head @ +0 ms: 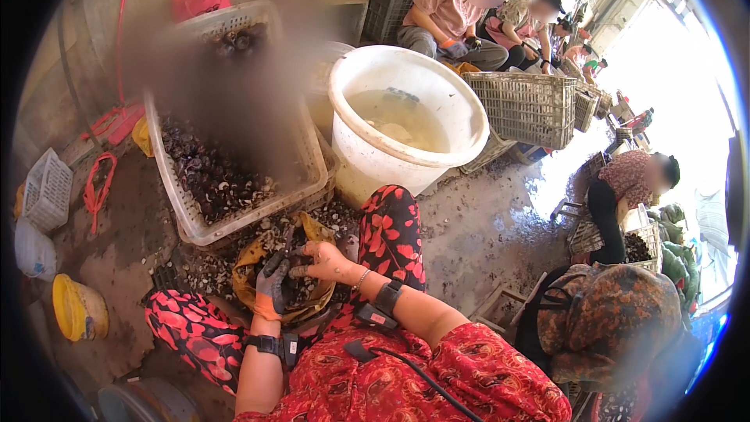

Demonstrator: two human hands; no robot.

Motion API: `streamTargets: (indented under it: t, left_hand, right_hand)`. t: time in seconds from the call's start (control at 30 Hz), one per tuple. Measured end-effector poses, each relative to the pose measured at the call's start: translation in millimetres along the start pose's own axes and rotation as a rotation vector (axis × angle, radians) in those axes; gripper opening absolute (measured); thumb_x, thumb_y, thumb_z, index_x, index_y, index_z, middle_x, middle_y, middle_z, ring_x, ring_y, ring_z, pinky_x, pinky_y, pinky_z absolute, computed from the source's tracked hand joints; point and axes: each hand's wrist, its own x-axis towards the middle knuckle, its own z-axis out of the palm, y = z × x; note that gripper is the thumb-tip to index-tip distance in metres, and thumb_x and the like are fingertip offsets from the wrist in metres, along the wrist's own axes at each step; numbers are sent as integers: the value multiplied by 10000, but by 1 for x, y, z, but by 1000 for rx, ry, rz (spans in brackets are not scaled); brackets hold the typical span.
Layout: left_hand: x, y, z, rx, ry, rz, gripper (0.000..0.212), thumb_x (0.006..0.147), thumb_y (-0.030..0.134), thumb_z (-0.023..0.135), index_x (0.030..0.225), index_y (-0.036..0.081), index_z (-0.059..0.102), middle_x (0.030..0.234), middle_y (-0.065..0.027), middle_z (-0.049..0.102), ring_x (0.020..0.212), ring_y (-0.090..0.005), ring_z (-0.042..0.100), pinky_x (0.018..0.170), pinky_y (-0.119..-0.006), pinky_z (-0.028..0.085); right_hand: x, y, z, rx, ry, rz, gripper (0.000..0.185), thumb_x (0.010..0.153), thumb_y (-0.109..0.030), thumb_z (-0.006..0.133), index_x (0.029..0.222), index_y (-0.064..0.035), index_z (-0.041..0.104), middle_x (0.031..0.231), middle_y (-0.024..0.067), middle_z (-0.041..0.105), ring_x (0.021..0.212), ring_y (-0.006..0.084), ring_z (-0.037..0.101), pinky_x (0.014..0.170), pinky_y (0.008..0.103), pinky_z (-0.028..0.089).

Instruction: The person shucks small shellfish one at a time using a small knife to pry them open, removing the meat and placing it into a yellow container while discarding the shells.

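My left hand (pixel 271 284), in a grey and orange glove, is held over a yellow sack (pixel 249 255) with its edge rolled down, between my knees. Its fingers curl around something small and dark that I cannot make out. My right hand (pixel 319 261), without a glove, meets it from the right, thumb and fingers close to the left fingertips. A thin dark object stands up between the hands; which hand holds it is unclear. Shell pieces (pixel 217 272) lie in and around the sack. Beyond it, a large white plastic crate (pixel 202 234) holds many dark shellfish (pixel 217 176).
A white tub (pixel 351 129) of cloudy water stands ahead. Plastic baskets (pixel 518 108) and seated co-workers (pixel 448 12) line the far right; another person (pixel 609 316) is close at right. A yellow bucket (pixel 79 308) stands left. A blur covers part of the crate.
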Motion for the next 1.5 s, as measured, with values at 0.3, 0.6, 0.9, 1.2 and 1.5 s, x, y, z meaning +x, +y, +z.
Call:
streamTargets:
  t: [0.3, 0.6, 0.9, 1.2, 1.5]
  left_hand:
    - [16, -7, -36, 575, -45, 342, 228, 835, 8, 552, 1054, -33, 600, 1014, -106, 618, 804, -184, 611, 732, -268, 500]
    - [12, -9, -20, 680, -10, 380, 245, 813, -7, 561, 1051, 19, 610, 988, -70, 625, 871, -128, 585, 781, -246, 461]
    - [21, -5, -32, 515, 48, 339, 238, 843, 8, 521, 1072, -9, 583, 901, -66, 625, 762, -136, 574, 714, -249, 449]
    - [26, -2, -55, 540, 248, 209, 238, 829, 39, 584, 1059, -19, 599, 1017, -30, 605, 864, -137, 575, 748, -255, 454]
    - [5, 4, 12, 242, -26, 10, 310, 836, 42, 576, 1142, 13, 539, 1064, -94, 592, 926, -188, 577, 783, -297, 494]
  right_hand:
    - [1, -11, -16, 139, 7, 112, 314, 716, -206, 743, 918, 13, 643, 570, -26, 513, 525, 28, 396, 459, 224, 355]
    - [-4, -31, -30, 218, -60, 153, 300, 719, -220, 751, 894, 0, 646, 683, -16, 593, 638, 26, 460, 559, 237, 427]
    - [3, -17, -29, 180, -89, 94, 298, 741, -129, 721, 976, 20, 616, 827, -3, 627, 761, 36, 499, 724, 229, 447]
    - [-3, -38, -26, 128, -23, 64, 290, 693, -197, 753, 818, 7, 590, 587, 23, 539, 560, 97, 490, 515, 291, 403]
    - [-3, -22, -5, -396, -118, -26, 329, 637, -238, 656, 839, 4, 558, 748, 158, 541, 745, 345, 552, 636, 421, 457]
